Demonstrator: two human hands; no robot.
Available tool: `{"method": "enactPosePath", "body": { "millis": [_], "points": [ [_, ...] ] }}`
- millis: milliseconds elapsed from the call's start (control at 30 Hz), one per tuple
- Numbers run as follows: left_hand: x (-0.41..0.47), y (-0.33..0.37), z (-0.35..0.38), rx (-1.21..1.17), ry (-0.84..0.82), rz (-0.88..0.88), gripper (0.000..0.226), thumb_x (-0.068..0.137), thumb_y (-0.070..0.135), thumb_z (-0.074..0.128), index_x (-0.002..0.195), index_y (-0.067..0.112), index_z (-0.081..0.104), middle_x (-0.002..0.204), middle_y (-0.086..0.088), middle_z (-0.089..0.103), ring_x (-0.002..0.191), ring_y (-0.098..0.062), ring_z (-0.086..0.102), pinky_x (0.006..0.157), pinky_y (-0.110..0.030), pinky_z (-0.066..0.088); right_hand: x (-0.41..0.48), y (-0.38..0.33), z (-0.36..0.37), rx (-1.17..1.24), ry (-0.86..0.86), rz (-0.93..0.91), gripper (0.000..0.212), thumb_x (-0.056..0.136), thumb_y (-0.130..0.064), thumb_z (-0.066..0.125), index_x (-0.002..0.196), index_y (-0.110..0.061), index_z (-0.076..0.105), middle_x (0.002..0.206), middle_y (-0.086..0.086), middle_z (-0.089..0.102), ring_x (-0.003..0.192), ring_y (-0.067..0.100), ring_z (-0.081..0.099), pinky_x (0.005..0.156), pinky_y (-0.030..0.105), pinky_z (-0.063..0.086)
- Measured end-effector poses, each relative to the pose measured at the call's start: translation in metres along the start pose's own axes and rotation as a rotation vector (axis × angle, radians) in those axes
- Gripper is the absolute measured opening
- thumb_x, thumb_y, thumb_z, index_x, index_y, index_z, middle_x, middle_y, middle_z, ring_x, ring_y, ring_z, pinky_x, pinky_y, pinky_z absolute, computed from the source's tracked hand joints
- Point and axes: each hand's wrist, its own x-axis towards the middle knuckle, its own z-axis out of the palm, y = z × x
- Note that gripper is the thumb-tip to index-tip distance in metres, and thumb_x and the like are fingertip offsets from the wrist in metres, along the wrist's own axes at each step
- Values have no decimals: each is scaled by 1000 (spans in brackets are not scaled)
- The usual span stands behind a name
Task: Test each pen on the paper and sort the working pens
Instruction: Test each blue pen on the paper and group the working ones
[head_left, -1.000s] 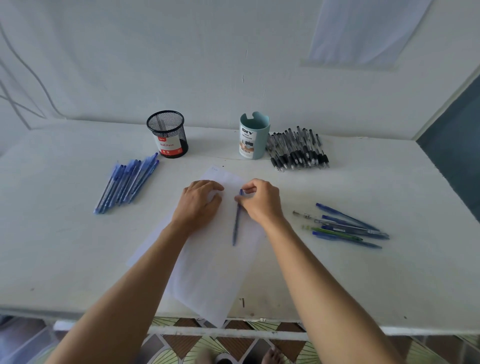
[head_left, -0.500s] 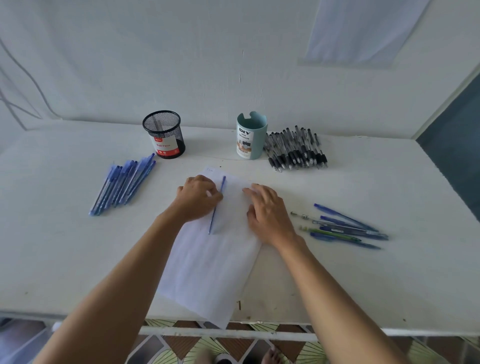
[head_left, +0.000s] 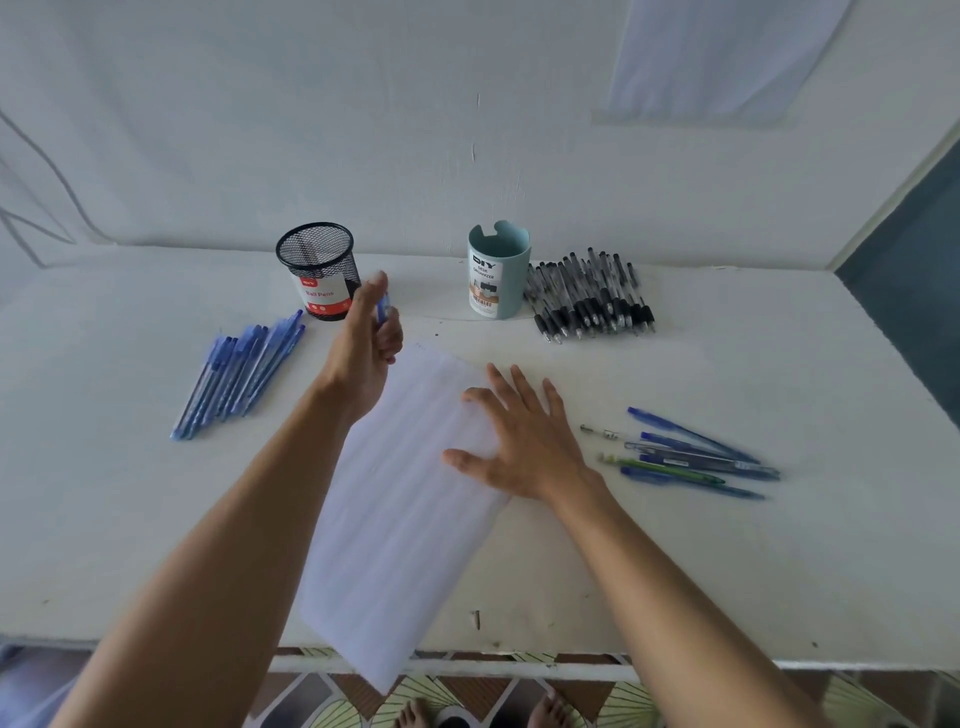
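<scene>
A: Left hand (head_left: 363, 343) raised beside the black mesh cup (head_left: 317, 260), gripping a blue pen (head_left: 383, 310)!
B: And the right hand (head_left: 524, 441) lies flat, fingers spread, on the paper (head_left: 395, 530), with loose pens (head_left: 696, 457) near it on the worktop (head_left: 779, 561).

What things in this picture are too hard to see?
Head view:
blue pen: mostly hidden inside the left hand; only a short piece shows.
paper: any test marks too faint to tell.
teal desk organizer: inside hidden by its own wall.
</scene>
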Motion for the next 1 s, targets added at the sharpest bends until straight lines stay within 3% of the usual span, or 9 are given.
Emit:
{"method": "enactPosePath", "body": {
  "millis": [67, 167, 300, 400, 467, 633, 767, 867, 1000],
  "points": [
    [3, -1, 2, -92, 38, 33, 40, 78, 41, 41, 43, 28, 27, 47, 7, 20, 53, -13, 16, 60, -34, 15, 1, 0, -1, -6, -14, 6, 76, 81, -82, 42, 143, -41, 29, 167, -6, 4, 153, 21, -6, 121, 53, -8],
    [9, -5, -1, -193, -1, 52, 48, 89, 45, 40, 46, 23, 42, 56, 3, 29, 57, -14, 22, 59, -29, 23, 4, -1, -4, 9, -25, 13, 77, 79, -82, 46, 141, -40, 31, 167, -4, 7, 153, 22, -7, 120, 56, -8],
    [30, -24, -8, 26, 43, 226, 44, 105, 31, 46, 75, 15, 73, 65, -1, 48, 62, -10, 42, 61, -24, 33, 9, -3, -4, -27, -54, -29, 85, 75, -86, 38, 148, -44, 21, 167, -7, 3, 153, 22, -9, 119, 59, -10],
    [44, -32, -17, 112, 124, 177, 65, 103, 55, 27, 94, 12, 75, 80, -4, 65, 72, -15, 57, 68, -28, 46, 11, -1, -4, -60, -73, -54, 89, 75, -87, 28, 153, -47, 14, 167, -9, 0, 154, 22, -9, 119, 58, -11],
    [49, -35, -21, 176, 147, 180, 71, 100, 60, 22, 91, 9, 71, 71, -4, 63, 63, -18, 58, 59, -29, 46, 11, -1, -5, -44, -54, -57, 84, 80, -86, 31, 153, -48, 15, 167, -9, 2, 154, 22, -7, 119, 58, -9],
    [61, -45, -28, 399, 238, 216, 23, 89, 13, 74, 73, 17, 59, 61, 5, 68, 62, -19, 69, 63, -32, 58, 11, -4, -3, -50, -13, -57, 78, 83, -83, 37, 151, -49, 19, 167, -9, 6, 154, 23, -3, 119, 59, -6],
    [61, -44, -21, 459, 409, 232, 12, 72, -2, 59, 65, 2, 51, 54, -8, 55, 46, -14, 53, 42, -22, 38, 12, -3, -3, -52, -11, -63, 79, 82, -84, 36, 150, -49, 20, 167, -8, 6, 154, 24, -3, 119, 60, -7],
    [61, -47, -22, 555, 477, 264, 13, 60, 3, 50, 63, -3, 39, 54, -4, 34, 54, -15, 30, 50, -29, 23, 12, -3, -1, -50, 5, -65, 79, 81, -84, 38, 149, -48, 21, 167, -7, 8, 154, 26, -1, 118, 61, -6],
    [62, -49, -25, 614, 426, 275, 16, 62, -4, 49, 64, -2, 33, 60, -7, 27, 58, -16, 27, 51, -28, 19, 12, -4, -1, -53, 11, -62, 80, 80, -84, 38, 149, -48, 21, 167, -7, 8, 154, 26, -1, 118, 61, -7]
  ]
}}
